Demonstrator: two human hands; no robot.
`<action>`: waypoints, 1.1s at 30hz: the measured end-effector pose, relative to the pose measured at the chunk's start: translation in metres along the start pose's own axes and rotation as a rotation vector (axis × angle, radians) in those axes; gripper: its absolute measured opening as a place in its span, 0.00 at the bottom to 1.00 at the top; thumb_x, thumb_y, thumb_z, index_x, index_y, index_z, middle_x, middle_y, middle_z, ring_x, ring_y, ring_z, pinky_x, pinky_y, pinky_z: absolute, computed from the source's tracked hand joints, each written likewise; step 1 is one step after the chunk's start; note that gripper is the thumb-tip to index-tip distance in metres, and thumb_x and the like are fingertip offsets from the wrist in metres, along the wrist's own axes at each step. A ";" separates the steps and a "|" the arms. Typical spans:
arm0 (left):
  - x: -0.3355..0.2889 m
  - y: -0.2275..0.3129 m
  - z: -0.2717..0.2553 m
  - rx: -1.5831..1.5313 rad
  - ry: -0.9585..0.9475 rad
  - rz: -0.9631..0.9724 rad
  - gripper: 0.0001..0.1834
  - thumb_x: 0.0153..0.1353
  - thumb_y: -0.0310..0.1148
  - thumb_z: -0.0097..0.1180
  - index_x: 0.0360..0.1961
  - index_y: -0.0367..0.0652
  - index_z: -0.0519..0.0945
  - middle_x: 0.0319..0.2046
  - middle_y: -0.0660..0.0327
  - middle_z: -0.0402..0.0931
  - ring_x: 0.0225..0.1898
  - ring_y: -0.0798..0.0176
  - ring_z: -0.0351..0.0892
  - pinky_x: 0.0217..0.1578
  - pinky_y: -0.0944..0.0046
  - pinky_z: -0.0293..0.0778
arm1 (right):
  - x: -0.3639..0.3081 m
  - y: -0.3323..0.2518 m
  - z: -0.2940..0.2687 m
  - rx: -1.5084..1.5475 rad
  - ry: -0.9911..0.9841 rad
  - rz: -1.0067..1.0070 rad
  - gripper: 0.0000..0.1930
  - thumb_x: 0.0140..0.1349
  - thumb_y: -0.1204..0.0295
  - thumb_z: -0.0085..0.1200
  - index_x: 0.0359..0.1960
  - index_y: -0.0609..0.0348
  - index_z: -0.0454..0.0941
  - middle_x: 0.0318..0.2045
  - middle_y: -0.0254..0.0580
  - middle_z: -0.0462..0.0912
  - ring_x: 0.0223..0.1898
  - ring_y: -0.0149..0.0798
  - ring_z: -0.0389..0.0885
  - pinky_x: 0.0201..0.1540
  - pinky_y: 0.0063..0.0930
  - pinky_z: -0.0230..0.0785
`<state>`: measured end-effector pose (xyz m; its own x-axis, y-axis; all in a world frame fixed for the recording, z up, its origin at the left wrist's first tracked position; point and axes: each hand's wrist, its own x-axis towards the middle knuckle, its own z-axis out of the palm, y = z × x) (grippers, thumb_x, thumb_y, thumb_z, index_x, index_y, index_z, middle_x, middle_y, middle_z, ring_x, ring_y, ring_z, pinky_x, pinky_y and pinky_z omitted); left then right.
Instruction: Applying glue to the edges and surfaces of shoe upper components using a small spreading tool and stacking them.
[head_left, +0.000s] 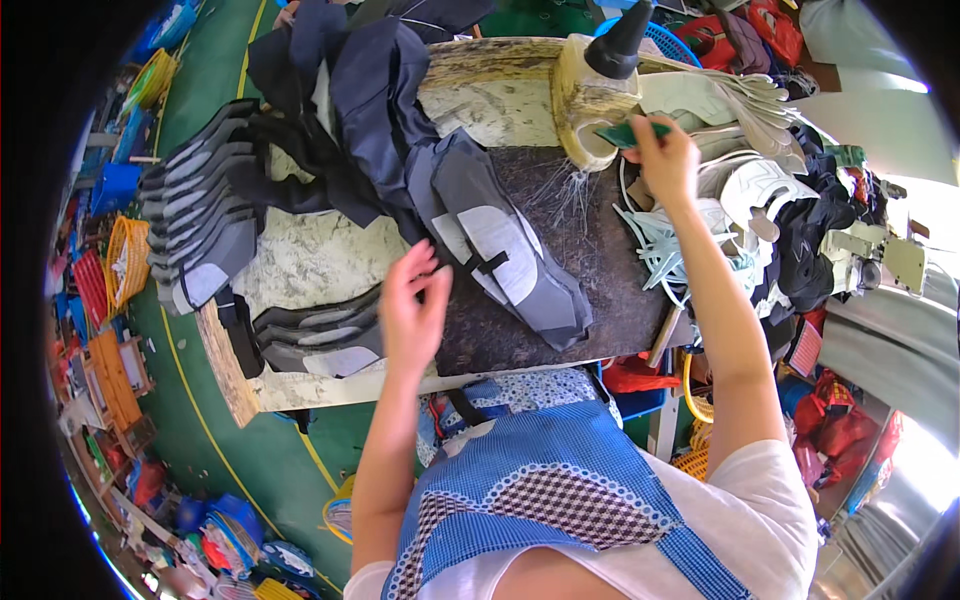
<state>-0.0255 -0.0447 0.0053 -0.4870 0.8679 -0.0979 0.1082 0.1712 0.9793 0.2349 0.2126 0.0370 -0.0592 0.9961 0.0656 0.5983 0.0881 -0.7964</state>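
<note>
Upper right, the right hand [668, 165] pinches a green tool [617, 136], likely light, stiff, best held by one end; the left hand [410, 318] has its fingers parted.

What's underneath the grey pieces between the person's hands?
A dark board shows around the grey pieces and seems to support them. What lies directly beneath is covered, so I can't tell whether anything else is there.

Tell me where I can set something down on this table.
Below the loose threads, the dark mat is bare between the gray pieces lying on it and the pale straps. The whitish tabletop is bare between the left stack and the left hand. Crowded: the right end, heaped with straps and black cloth.
</note>
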 end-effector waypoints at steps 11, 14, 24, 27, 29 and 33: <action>0.038 -0.043 0.036 0.103 -0.099 -0.242 0.38 0.53 0.34 0.71 0.63 0.39 0.65 0.43 0.61 0.70 0.38 0.69 0.67 0.39 0.67 0.70 | -0.024 -0.012 0.024 0.486 -0.668 0.512 0.20 0.66 0.58 0.57 0.43 0.67 0.75 0.34 0.47 0.84 0.28 0.36 0.85 0.33 0.24 0.81; 0.043 -0.035 0.040 0.083 -0.114 -0.284 0.36 0.52 0.33 0.70 0.60 0.38 0.66 0.42 0.63 0.69 0.38 0.70 0.66 0.40 0.68 0.69 | -0.029 -0.042 0.089 0.299 -0.604 0.076 0.19 0.66 0.60 0.57 0.36 0.71 0.77 0.23 0.45 0.84 0.24 0.35 0.85 0.27 0.26 0.75; 0.050 -0.027 0.031 0.092 -0.228 -0.273 0.16 0.55 0.29 0.67 0.40 0.37 0.75 0.29 0.66 0.76 0.30 0.71 0.74 0.33 0.68 0.71 | -0.090 -0.002 0.035 0.181 -0.714 -0.060 0.11 0.62 0.67 0.56 0.28 0.65 0.77 0.18 0.42 0.82 0.21 0.29 0.82 0.24 0.25 0.70; 0.046 -0.018 0.032 -0.013 -0.199 -0.138 0.12 0.57 0.25 0.64 0.41 0.37 0.75 0.32 0.64 0.79 0.31 0.72 0.76 0.34 0.70 0.72 | -0.112 0.030 -0.005 0.014 -0.761 0.145 0.09 0.65 0.71 0.54 0.33 0.67 0.75 0.25 0.41 0.83 0.26 0.28 0.83 0.31 0.22 0.76; 0.045 -0.011 0.035 -0.175 -0.232 -0.134 0.14 0.60 0.21 0.60 0.47 0.35 0.72 0.41 0.58 0.81 0.42 0.68 0.80 0.43 0.68 0.75 | -0.113 0.007 -0.006 0.386 -0.632 0.215 0.08 0.68 0.73 0.51 0.36 0.69 0.75 0.34 0.44 0.84 0.34 0.31 0.83 0.37 0.22 0.77; 0.045 0.000 0.045 -0.346 -0.277 -0.289 0.21 0.63 0.20 0.56 0.57 0.37 0.69 0.49 0.56 0.78 0.51 0.65 0.78 0.52 0.63 0.74 | -0.138 0.020 0.008 0.206 -0.594 -0.121 0.09 0.61 0.70 0.58 0.33 0.66 0.77 0.22 0.47 0.82 0.21 0.33 0.80 0.29 0.27 0.73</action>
<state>-0.0080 0.0156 -0.0067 -0.2019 0.9068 -0.3702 -0.3116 0.2988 0.9020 0.2484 0.0763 0.0073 -0.5849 0.7998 -0.1348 0.3972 0.1376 -0.9073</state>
